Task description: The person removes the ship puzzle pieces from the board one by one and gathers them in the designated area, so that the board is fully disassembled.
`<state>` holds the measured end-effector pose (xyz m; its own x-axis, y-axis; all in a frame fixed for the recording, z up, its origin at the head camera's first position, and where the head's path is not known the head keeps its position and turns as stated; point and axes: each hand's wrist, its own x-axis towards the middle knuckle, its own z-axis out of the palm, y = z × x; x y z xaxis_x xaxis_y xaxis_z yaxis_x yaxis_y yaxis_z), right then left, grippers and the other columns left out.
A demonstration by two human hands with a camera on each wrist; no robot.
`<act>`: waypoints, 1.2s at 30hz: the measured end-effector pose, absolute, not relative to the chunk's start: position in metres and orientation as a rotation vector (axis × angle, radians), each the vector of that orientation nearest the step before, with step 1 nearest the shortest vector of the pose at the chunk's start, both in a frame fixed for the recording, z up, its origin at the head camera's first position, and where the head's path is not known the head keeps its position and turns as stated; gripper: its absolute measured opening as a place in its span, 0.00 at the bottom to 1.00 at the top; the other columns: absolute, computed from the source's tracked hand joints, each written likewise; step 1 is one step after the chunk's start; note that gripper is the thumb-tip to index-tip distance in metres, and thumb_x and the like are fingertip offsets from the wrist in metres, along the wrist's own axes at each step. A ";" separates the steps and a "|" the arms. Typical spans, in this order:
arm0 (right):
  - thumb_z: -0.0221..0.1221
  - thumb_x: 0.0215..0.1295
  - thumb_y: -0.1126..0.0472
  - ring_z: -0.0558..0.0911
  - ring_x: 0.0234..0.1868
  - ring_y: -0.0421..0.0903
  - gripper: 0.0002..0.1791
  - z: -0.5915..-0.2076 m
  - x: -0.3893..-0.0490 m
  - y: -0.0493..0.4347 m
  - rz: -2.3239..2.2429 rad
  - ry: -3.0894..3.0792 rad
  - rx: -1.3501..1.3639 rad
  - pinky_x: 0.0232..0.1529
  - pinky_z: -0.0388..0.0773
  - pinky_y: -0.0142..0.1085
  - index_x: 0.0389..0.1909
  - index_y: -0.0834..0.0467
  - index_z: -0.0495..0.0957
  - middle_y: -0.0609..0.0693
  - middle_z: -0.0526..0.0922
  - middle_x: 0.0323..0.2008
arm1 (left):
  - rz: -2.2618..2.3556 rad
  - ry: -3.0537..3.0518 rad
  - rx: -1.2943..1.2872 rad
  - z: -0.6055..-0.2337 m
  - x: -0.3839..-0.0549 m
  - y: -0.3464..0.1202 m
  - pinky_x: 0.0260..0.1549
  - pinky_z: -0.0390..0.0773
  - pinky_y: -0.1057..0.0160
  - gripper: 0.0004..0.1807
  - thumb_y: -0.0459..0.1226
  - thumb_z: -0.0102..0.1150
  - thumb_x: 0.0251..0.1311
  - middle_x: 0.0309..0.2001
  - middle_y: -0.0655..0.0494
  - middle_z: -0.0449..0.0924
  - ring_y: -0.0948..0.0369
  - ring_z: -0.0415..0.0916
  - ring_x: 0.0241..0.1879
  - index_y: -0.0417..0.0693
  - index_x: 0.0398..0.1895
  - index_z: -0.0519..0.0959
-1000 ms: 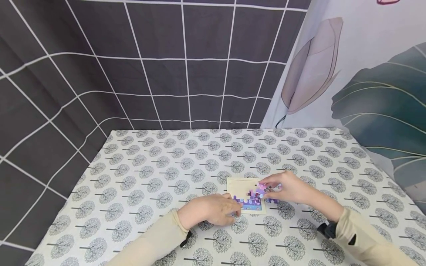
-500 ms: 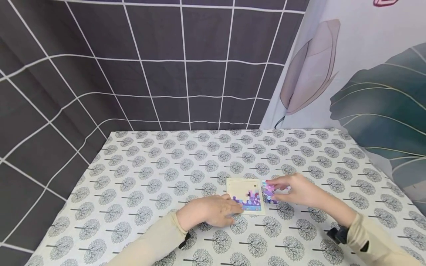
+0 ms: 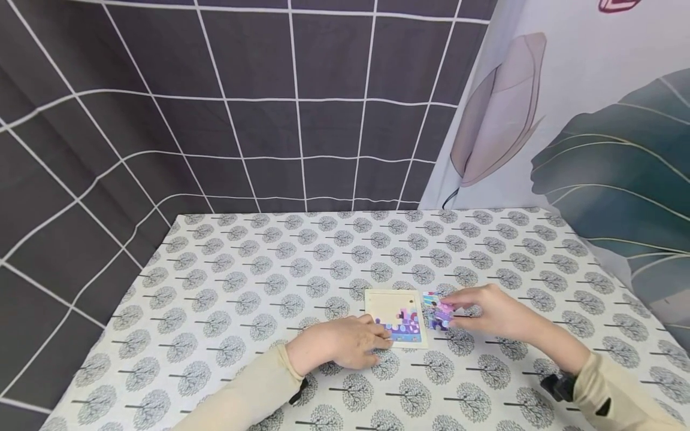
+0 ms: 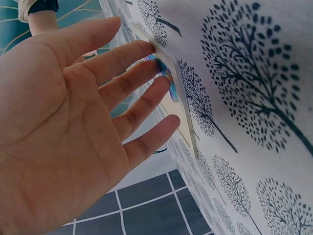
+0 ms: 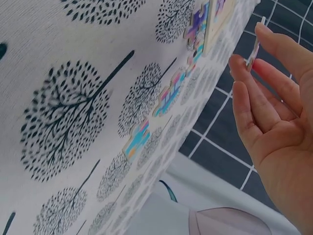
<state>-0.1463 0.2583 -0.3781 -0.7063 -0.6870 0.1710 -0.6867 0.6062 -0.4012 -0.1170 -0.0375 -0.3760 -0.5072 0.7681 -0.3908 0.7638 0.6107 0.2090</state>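
A shallow wooden puzzle tray (image 3: 384, 303) lies on the table, with joined purple and blue jigsaw pieces (image 3: 408, 328) along its near and right parts. My left hand (image 3: 347, 342) rests at the tray's near left, fingertips on the pieces; in the left wrist view its fingers (image 4: 142, 93) are spread and gently bent over the tray's edge. Right of the tray, my right hand (image 3: 492, 310) pinches a thin jigsaw piece (image 5: 255, 48) between thumb and fingers, seen edge-on and raised above the table in the right wrist view. Loose pieces (image 3: 429, 299) lie just under that hand.
In the right wrist view, a loose jigsaw piece (image 5: 137, 140) and another piece (image 5: 169, 93) lie on the tree-patterned tablecloth (image 3: 259, 359). A dark gridded curtain (image 3: 259, 126) hangs behind the table, and a leaf-patterned white curtain (image 3: 582, 90) at the right.
My right hand has moved from over the tray's right edge to the right, still pinching a piece, uncovering the loose pieces beside the tray. The left hand has stayed at the tray.
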 end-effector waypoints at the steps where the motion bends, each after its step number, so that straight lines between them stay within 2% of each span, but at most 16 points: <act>1: 0.68 0.50 0.55 0.84 0.38 0.46 0.21 -0.378 -0.146 0.260 -0.701 2.814 -1.210 0.38 0.83 0.35 0.44 0.61 0.82 0.55 0.85 0.41 | 0.011 2.393 1.216 -0.376 -0.117 -0.037 0.64 0.61 0.66 0.25 0.48 0.46 0.66 0.68 0.68 0.59 0.65 0.59 0.63 0.60 0.66 0.65; 7: 0.68 0.50 0.56 0.84 0.36 0.44 0.21 -0.378 -0.143 0.270 -0.710 2.765 -1.215 0.36 0.83 0.35 0.44 0.63 0.81 0.57 0.85 0.41 | -0.004 2.403 1.219 -0.380 -0.117 -0.036 0.64 0.61 0.66 0.25 0.49 0.46 0.66 0.68 0.67 0.60 0.65 0.59 0.63 0.60 0.66 0.66; 14: 0.68 0.49 0.60 0.84 0.41 0.53 0.21 -0.383 -0.141 0.279 -0.672 2.760 -1.259 0.41 0.82 0.41 0.44 0.64 0.81 0.57 0.84 0.43 | 0.017 2.387 1.212 -0.382 -0.120 -0.036 0.62 0.63 0.68 0.24 0.49 0.46 0.66 0.67 0.67 0.61 0.66 0.61 0.61 0.60 0.65 0.67; 18: 0.67 0.49 0.59 0.83 0.43 0.56 0.21 -0.385 -0.143 0.283 -0.656 2.745 -1.288 0.43 0.81 0.44 0.44 0.64 0.81 0.57 0.84 0.43 | 0.019 2.376 1.223 -0.380 -0.121 -0.036 0.62 0.63 0.68 0.24 0.49 0.45 0.66 0.67 0.67 0.61 0.66 0.62 0.61 0.60 0.65 0.67; 26: 0.68 0.49 0.60 0.83 0.43 0.56 0.20 -0.388 -0.145 0.288 -0.624 2.734 -1.282 0.43 0.81 0.43 0.44 0.64 0.81 0.57 0.84 0.43 | 0.014 2.374 1.241 -0.378 -0.121 -0.037 0.63 0.62 0.67 0.24 0.48 0.44 0.67 0.67 0.66 0.61 0.65 0.61 0.61 0.59 0.65 0.67; 36: 0.66 0.50 0.61 0.81 0.46 0.59 0.20 -0.391 -0.150 0.289 -0.552 2.680 -1.184 0.48 0.78 0.50 0.45 0.64 0.80 0.57 0.83 0.45 | 0.002 2.365 1.238 -0.377 -0.122 -0.036 0.64 0.61 0.66 0.24 0.49 0.44 0.67 0.68 0.65 0.61 0.65 0.60 0.62 0.59 0.66 0.66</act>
